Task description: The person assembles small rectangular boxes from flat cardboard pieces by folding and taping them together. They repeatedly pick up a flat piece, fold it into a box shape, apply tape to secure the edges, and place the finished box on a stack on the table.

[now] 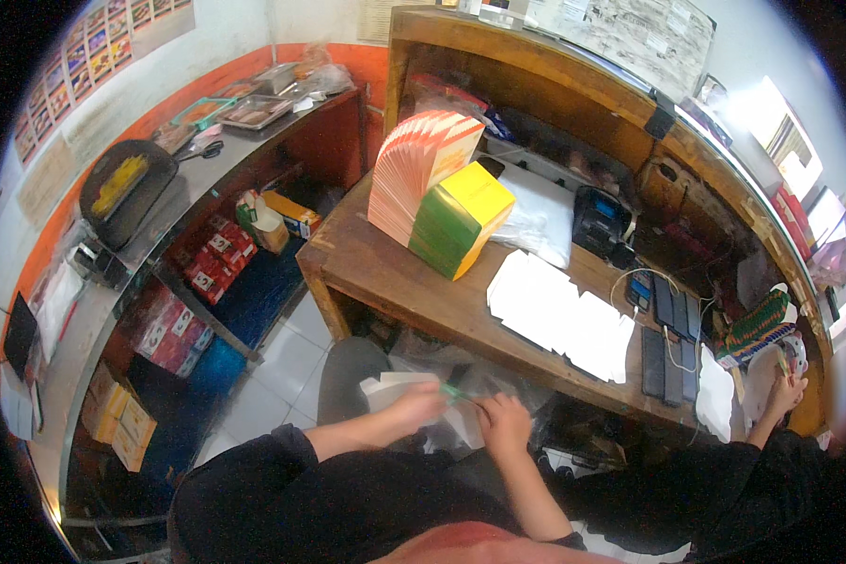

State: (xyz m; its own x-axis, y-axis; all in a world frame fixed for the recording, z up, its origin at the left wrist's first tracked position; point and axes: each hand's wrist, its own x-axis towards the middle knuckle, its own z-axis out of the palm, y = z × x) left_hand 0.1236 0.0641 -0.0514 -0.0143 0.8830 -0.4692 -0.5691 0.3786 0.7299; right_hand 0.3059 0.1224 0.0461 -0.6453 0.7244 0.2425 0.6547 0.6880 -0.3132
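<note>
Left grip point(419, 404) and right grip point(504, 423) sit close together over the person's lap, thumbs and fingers closed. From where I stand, the left one is clamped on a piece of white card point(385, 383), which juts out to its left, while the right one pinches a green strip point(457, 393) between the two; whether strip and card are one piece, I can't tell. Some crumpled clear plastic point(430, 350) lies just beyond the grips, below the edge of the wooden table point(367, 273).

That table edge blocks the way straight ahead. On it, beyond the grips, stand a fanned stack of red-and-white card point(414, 179) and, touching it, a yellow-and-green block point(462, 221). Ahead and to the right of the right grip lie white cut sheets point(559, 315), then a group of dark phones point(663, 367) with a pale cable looped over them. Farther right, another person's hand point(785, 390) works beside a green patterned stack point(757, 324). Well off to the left of the left grip, red packs point(221, 256) fill a low shelf.
</note>
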